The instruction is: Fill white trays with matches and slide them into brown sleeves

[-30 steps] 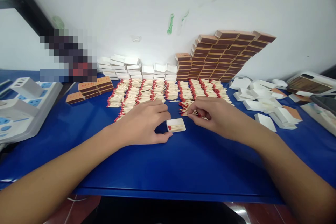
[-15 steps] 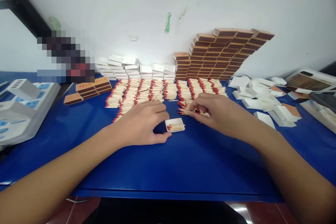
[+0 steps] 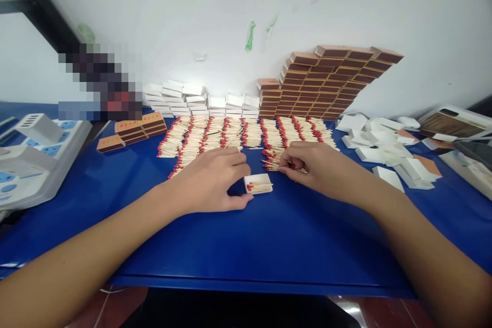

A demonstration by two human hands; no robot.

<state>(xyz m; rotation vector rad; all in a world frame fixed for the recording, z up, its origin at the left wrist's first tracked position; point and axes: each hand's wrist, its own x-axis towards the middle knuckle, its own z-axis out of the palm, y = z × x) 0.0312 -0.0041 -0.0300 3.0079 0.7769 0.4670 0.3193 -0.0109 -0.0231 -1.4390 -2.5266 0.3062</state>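
**Hands at the match tray, head view.** The small white tray (image 3: 258,183) lies on the blue table (image 3: 249,251) and holds a few red-tipped matches.

The left hand (image 3: 209,179) lies just left of the tray. Its fingers are curled, and the thumb and forefinger are closed against the tray's left edge. It is placed as it was a second ago.

The right hand (image 3: 321,169) lies just right of and behind the tray. Its fingertips are pressed together on a bundle of matches (image 3: 273,164) at the near edge of the rows of loose matches (image 3: 230,136). Half a second ago these fingers reached deeper into the rows. Now they sit slightly nearer the tray, so a pick-up seems to be under way.

One match now overhangs the tray's right rim, where a second ago all lay inside.

- **Behind the tray:** stacked white trays (image 3: 200,100) and brown matchboxes (image 3: 326,84) stand against the wall.
- **Far right of the tray:** scattered white trays (image 3: 384,156).
- **Far left of the tray:** a power strip (image 3: 34,161).
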